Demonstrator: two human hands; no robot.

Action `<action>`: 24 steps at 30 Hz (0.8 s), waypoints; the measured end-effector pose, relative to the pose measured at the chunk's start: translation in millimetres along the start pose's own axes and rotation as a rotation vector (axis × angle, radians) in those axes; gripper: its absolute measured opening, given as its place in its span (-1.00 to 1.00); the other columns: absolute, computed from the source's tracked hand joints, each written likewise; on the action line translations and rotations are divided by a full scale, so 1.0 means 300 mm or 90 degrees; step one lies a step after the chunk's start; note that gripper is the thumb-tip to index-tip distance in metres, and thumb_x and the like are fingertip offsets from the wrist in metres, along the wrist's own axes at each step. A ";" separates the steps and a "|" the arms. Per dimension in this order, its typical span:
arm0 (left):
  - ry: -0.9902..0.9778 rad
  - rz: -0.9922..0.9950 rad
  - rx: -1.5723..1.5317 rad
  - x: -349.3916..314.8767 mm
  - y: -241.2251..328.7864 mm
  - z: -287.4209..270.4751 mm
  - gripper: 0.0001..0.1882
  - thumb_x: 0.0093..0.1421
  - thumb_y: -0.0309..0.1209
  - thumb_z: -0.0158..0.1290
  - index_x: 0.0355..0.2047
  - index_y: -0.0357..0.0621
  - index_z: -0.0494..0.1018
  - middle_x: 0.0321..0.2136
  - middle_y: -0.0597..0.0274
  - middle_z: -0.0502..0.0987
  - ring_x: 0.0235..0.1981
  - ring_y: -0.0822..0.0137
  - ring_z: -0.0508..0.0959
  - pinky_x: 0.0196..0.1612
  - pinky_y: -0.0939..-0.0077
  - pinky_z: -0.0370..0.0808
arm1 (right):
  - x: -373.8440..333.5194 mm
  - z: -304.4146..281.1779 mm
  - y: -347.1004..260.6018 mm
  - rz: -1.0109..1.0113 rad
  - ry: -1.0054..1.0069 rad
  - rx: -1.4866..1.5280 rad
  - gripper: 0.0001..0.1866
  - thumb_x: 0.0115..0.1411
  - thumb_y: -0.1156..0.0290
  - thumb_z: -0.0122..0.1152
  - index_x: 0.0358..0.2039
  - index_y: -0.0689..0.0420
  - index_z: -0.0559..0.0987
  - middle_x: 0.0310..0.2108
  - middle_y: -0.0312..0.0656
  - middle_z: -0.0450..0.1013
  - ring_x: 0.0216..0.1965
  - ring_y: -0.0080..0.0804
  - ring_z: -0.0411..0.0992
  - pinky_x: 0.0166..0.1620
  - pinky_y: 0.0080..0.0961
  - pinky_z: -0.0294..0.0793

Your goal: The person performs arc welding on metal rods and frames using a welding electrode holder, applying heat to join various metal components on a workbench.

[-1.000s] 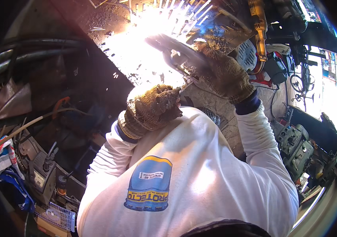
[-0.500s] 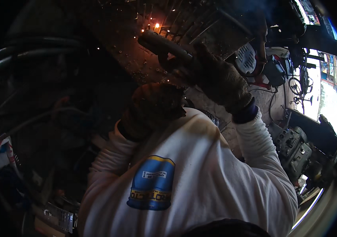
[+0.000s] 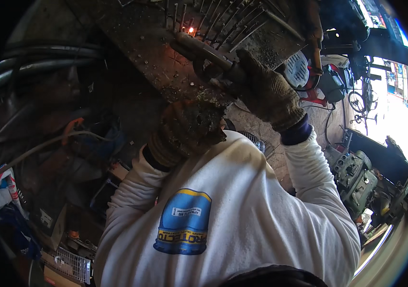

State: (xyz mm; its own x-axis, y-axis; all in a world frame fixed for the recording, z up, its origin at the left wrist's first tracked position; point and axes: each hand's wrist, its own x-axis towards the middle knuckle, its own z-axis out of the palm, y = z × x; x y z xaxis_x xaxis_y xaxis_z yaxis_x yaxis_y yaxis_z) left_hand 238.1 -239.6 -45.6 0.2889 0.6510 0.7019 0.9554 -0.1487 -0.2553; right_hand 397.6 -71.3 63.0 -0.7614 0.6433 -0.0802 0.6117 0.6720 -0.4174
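Observation:
My right hand (image 3: 273, 93), in a soiled knitted work glove, is closed around a welding electrode holder (image 3: 203, 51). This thick, tube-shaped tool points up and left over a brown metal plate (image 3: 151, 69). Near its far end is a small orange glow (image 3: 191, 30), beside several thin upright rods (image 3: 218, 24). My left hand (image 3: 184, 126), gloved as well, is close to my chest below the plate's near edge. A dark, ragged patch covers its upper side; whether that is charred glove or a held piece is unclear, and its fingers cannot be made out.
Small bits of debris lie on the plate. To the right are a perforated grey piece (image 3: 296, 69), a red-and-dark machine (image 3: 332, 83) with a cable, and a green-grey machine (image 3: 357, 182). Bent pipes (image 3: 46, 64) and a hose (image 3: 46, 146) are on the left.
The bright sparks have died down to a small glow, and the whole scene looks lighter. The holder has shifted slightly right; my left hand stays nearly where it was.

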 end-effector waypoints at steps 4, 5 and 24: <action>-0.002 -0.025 0.045 -0.040 0.038 0.025 -0.37 0.51 -0.01 -0.36 0.45 -0.05 -0.08 -0.18 -0.26 0.60 -0.30 -0.09 0.66 -0.36 0.12 0.68 | 0.003 -0.002 0.003 0.015 -0.006 0.007 -0.46 0.30 0.03 0.23 0.10 0.15 0.40 -0.29 0.06 0.58 -0.25 0.04 0.60 -0.26 -0.18 0.60; -0.020 -0.006 -0.020 -0.057 0.033 0.031 -0.36 0.50 0.00 -0.35 0.45 -0.02 -0.10 -0.18 -0.25 0.60 -0.29 -0.11 0.66 -0.36 0.10 0.68 | 0.004 -0.005 0.005 0.015 -0.006 0.008 -0.46 0.30 0.03 0.23 0.10 0.15 0.40 -0.29 0.06 0.58 -0.25 0.04 0.60 -0.26 -0.18 0.60; -0.215 -0.130 -0.616 -0.035 -0.013 0.014 -0.56 0.22 -0.14 0.19 0.04 -0.05 0.49 -0.02 0.17 0.55 0.04 0.07 0.55 0.15 -0.06 0.41 | 0.027 0.010 0.019 -0.021 0.013 0.036 -0.48 0.31 0.04 0.21 0.09 0.15 0.40 -0.31 0.07 0.58 -0.27 0.07 0.59 -0.28 -0.16 0.58</action>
State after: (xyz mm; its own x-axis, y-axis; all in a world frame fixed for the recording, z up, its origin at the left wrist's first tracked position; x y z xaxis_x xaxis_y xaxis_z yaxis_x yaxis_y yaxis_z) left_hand 231.2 -242.6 -54.7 0.2266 0.8826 0.4119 0.6684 -0.4485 0.5933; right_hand 394.2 -63.5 57.3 -0.7755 0.6296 -0.0471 0.5733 0.6710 -0.4703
